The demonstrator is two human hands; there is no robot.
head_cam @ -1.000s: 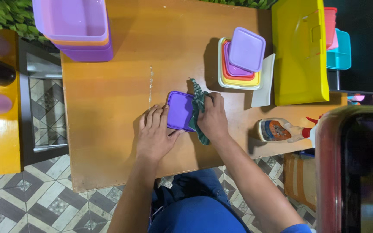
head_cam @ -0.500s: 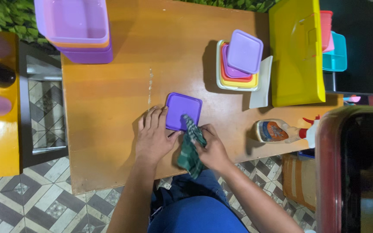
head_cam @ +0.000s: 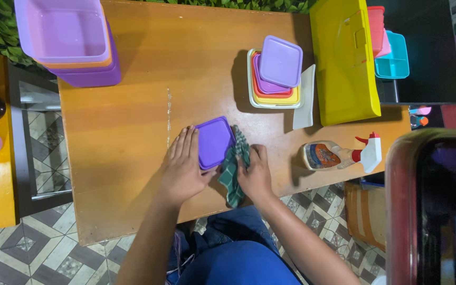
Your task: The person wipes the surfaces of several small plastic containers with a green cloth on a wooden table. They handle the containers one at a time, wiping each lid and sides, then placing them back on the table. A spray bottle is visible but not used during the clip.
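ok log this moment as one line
left hand flat, steadying purple lid | right hand pressing green cloth at lid's right edge | wooden table

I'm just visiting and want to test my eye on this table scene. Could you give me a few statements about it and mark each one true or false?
1. The left hand rests flat beside the purple lid, its fingers at the lid's edge. True.
2. The right hand holds a sponge. False: it grips a green checked cloth, pressed against the lid's right edge.
3. The spray bottle stands upright. False: it lies on its side on the wooden table, to the right of the right hand.
4. A stack of lids in several colours, with a purple one on top, sits further back on the table. True.
5. The purple tubs are stacked at the table's far left corner. True.
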